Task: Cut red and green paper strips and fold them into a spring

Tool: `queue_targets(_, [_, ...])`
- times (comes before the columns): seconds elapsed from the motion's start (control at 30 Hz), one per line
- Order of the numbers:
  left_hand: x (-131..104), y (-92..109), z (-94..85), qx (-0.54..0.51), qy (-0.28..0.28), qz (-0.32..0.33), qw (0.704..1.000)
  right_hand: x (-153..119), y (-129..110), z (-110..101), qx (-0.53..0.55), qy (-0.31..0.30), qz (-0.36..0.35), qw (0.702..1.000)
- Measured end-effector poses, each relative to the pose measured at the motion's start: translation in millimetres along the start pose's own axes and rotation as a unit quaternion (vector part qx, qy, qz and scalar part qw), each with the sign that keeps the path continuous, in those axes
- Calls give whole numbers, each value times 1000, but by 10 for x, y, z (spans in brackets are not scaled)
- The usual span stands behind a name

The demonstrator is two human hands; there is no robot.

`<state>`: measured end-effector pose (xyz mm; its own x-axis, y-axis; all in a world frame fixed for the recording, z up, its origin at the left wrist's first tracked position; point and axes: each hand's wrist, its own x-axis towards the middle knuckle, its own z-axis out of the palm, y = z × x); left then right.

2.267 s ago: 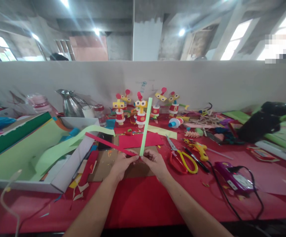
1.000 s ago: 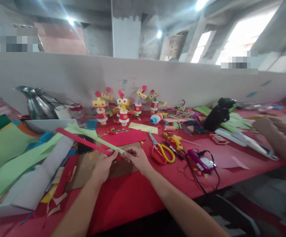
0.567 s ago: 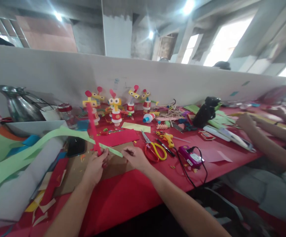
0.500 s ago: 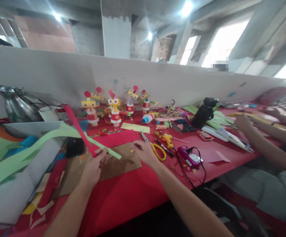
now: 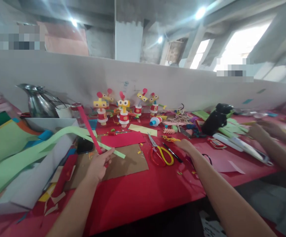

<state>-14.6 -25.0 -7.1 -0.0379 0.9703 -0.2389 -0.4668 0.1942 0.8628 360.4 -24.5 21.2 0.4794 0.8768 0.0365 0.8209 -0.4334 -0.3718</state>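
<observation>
My left hand (image 5: 100, 163) is closed on the ends of a red paper strip (image 5: 90, 128) and a light green paper strip (image 5: 112, 150), which cross at the fingertips above a brown cardboard sheet (image 5: 130, 163). The long green part arches back over a white box (image 5: 67, 123). On the right, my right hand (image 5: 186, 148) lies over the yellow glue gun (image 5: 172, 139), covering its handle; its fingers are hidden. Between the hands lie scissors (image 5: 166, 154) with red and yellow handles. A black pen (image 5: 172, 152) rests beside them, and a red paper sheet (image 5: 123, 139) lies behind the cardboard.
Several paper-cup figures (image 5: 123, 115) stand along the white partition (image 5: 83, 75). A metal jug (image 5: 40, 102) is at the back left. A black bottle-like object (image 5: 214, 120) stands at right, near another person's arms (image 5: 263, 138). A pink paper (image 5: 229, 166) lies on the red table.
My right hand has moved right, from above the cardboard and scissors to the glue gun. My left hand still holds both strips. The view has turned slightly left.
</observation>
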Motion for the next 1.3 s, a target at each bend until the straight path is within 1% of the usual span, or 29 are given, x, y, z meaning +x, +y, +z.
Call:
queue_targets(0.07, [4,-2,-16,49,-8,-4,999,-24,-22,-32,90,10,9,996])
queue_targets(0.17, [0,0,-37,124,-21,11,992,-172,-79,-66,214,12,12,977])
queue_targets(0.23, [-1,3,-43,149,-25,10,988,-338,-145,-69,307,-29,-8,951])
queue_targets(0.27, [0,3,-44,156,-27,0,987,-434,-188,-63,365,-66,-24,928])
queue_targets(0.3, [1,3,-44,160,-29,-11,987,-534,-239,-50,466,-129,-40,874])
queue_targets(0.33, [2,1,-43,159,-34,-20,987,-635,-294,-31,544,-168,-47,821])
queue_targets(0.37, [5,-3,-42,155,-37,-26,987,-733,-353,-5,581,-192,-41,790])
queue_targets(0.4, [7,-8,-41,150,-38,-27,988,-825,-412,25,598,-197,-32,776])
queue_targets(0.43, [10,-15,-40,145,-39,-26,988,-909,-468,60,601,-205,-31,772])
queue_targets(0.5, [16,-30,-41,147,-34,-24,988,-1050,-567,133,597,-224,-41,770])
queue_targets(0.57, [21,-39,-43,160,-30,-26,986,-1156,-641,201,578,-237,-63,778])
queue_targets(0.63, [21,-38,-44,172,-32,-24,984,-1239,-695,257,560,-214,-83,796])
queue_targets(0.7, [14,-28,-43,174,-32,-23,984,-1308,-736,299,549,-167,-95,814])
queue_targets(0.77, [3,-14,-37,172,-31,-27,984,-1366,-764,327,547,-136,-109,819])
queue_targets(0.87, [-4,-10,-27,180,-32,-29,983,-1431,-782,357,532,-150,-135,823])
queue_targets(0.93, [10,-27,-31,192,-34,-23,981,-1460,-777,378,509,-164,-151,831])
queue_targets(1.1, [85,-97,-76,231,-10,-18,973,-1522,-739,458,430,-174,-178,868])
queue_targets(1.23, [103,-107,-87,273,8,-16,962,-1588,-740,500,317,-158,-198,914])
queue_targets(1.3, [107,-110,-87,284,10,-17,959,-1612,-764,505,269,-153,-209,928])
